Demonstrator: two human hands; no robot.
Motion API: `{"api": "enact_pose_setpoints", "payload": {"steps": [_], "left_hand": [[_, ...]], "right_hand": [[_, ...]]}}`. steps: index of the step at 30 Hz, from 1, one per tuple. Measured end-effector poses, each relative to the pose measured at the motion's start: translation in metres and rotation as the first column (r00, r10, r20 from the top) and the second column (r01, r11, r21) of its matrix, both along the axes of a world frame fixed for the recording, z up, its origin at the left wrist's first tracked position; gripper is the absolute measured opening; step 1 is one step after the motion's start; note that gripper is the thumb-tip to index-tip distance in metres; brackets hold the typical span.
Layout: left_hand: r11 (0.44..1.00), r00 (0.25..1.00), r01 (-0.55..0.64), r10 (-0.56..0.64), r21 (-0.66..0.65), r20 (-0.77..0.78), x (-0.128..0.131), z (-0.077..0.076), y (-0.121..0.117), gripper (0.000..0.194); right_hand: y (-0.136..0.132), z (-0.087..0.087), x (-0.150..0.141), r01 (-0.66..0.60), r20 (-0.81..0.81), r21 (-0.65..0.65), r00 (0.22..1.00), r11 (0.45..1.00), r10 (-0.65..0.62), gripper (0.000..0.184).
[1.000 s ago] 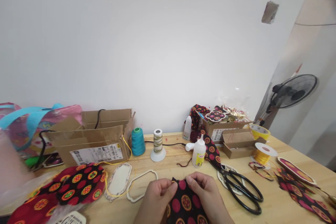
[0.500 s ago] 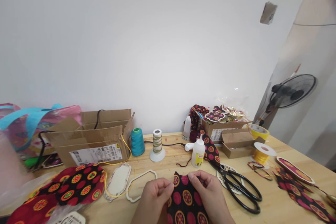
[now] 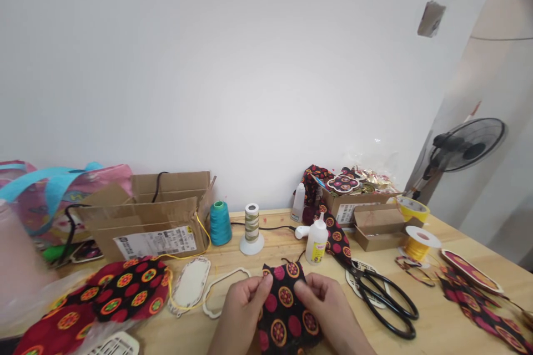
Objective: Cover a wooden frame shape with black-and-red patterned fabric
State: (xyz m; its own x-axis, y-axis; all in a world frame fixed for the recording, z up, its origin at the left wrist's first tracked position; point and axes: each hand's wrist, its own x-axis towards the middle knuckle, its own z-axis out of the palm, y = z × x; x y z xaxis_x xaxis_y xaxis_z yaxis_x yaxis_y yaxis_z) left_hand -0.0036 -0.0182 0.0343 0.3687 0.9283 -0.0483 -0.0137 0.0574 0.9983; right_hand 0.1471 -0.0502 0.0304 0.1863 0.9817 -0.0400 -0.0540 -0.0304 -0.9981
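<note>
Both my hands hold a small piece of black fabric (image 3: 287, 305) printed with pink and orange circles, low in the middle of the view over a wooden table (image 3: 437, 310). My left hand (image 3: 244, 310) pinches its left edge with closed fingers. On the right edge, my right hand (image 3: 325, 302) grips it the same way. The fabric's top corner stands up between my thumbs. A white oval frame (image 3: 220, 291) lies just left of my left hand. Large black scissors (image 3: 385, 302) lie just right of my right hand.
A glue bottle (image 3: 316, 241), a teal thread cone (image 3: 220, 223) and a striped spool (image 3: 251, 230) stand behind my hands. Cardboard boxes (image 3: 154, 222) sit at the left, more patterned fabric (image 3: 120, 291) in front of them. Yellow wire spool (image 3: 420, 241) and a fan (image 3: 466, 150) are at the right.
The fabric piece has been drawn up and slightly left between my hands, showing more of it. Both hands shifted a little with it.
</note>
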Motion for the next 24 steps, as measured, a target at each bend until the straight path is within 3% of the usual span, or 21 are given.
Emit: {"api": "enact_pose_setpoints", "payload": {"steps": [3,11,15,18,21,24], "left_hand": [[1.0,1.0,-0.008,0.008,0.03,0.004,-0.0003,0.0014,0.0001,0.04],[0.998,0.998,-0.046,0.047,0.043,-0.03,-0.0039,0.0067,0.0015,0.037],[0.994,0.994,-0.084,0.088,0.068,-0.059,-0.0059,0.0041,0.0027,0.037],[0.995,0.995,-0.073,0.078,0.074,-0.065,-0.0065,0.0013,0.0028,0.038],[0.994,0.994,-0.079,0.085,0.078,-0.071,-0.0078,-0.0005,0.0037,0.039],[0.988,0.989,-0.122,0.129,0.091,-0.076,-0.0092,0.0001,0.0047,0.038]], "right_hand": [[-0.0018,0.0,-0.0029,-0.036,0.042,0.007,0.998,0.999,0.036,0.042],[-0.0019,-0.0014,-0.0031,-0.131,-0.241,0.026,0.961,0.991,0.133,0.042],[-0.0023,-0.0021,-0.0021,-0.092,-0.082,0.012,0.992,0.996,0.093,0.042],[-0.003,-0.002,-0.0024,-0.152,0.005,0.019,0.988,0.988,0.152,0.04],[-0.0031,-0.0037,-0.0017,-0.192,-0.024,0.063,0.981,0.979,0.194,0.04],[-0.0025,-0.0067,-0.0001,-0.227,-0.177,0.048,0.957,0.973,0.232,0.037]]}}
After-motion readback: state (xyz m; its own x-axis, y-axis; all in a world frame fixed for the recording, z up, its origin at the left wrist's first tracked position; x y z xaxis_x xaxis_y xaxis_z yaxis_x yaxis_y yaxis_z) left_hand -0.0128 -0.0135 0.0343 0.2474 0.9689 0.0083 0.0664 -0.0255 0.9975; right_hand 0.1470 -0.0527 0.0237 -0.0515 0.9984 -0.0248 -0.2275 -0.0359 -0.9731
